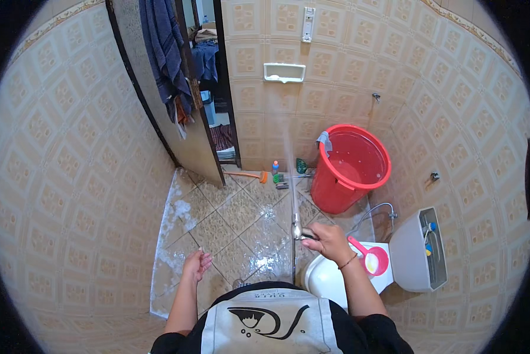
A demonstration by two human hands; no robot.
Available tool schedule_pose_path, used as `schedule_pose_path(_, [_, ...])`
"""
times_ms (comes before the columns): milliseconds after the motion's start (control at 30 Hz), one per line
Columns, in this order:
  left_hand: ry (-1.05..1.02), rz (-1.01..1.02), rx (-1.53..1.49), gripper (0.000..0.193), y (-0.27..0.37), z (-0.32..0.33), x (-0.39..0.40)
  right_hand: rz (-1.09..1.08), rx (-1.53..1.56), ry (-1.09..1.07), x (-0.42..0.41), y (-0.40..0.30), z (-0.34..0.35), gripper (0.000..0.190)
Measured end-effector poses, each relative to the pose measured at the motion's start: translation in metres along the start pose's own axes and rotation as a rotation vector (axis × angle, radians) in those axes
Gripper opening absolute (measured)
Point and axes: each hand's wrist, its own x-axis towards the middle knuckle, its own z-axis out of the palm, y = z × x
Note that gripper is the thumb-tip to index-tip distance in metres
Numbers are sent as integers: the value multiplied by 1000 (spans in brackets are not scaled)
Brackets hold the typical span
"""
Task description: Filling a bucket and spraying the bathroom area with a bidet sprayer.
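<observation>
My right hand grips a chrome hand-held bidet sprayer, and its hose hangs down over the floor. A jet of water shoots from the nozzle towards the tiled wall, below a white soap dish. Held low over the wet tile floor, my left hand is empty, its fingers loosely curled and a little apart. White foam lies on the floor along the left wall. Below my right forearm is the white toilet, partly hidden by the arm.
A red tub of water stands at the far wall, a grey cloth over its rim. A pink dipper rests on the toilet beside the lidless cistern. Brushes lie by the wall. A towel hangs on the ajar door.
</observation>
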Motion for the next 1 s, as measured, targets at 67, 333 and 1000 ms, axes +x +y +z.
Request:
schedule_pose_path(67, [11,2,-3,26,0,1,1,44,17,28,-5,4,-6,40])
schedule_pose_path(333, [2,5,16,26,-4,9,-5,35,23,-4,-15,5,0,38])
schedule_pose_path(1000, [0,17,2,28,-19,13,-13,-171,-93,-93,15,-4,-17,44])
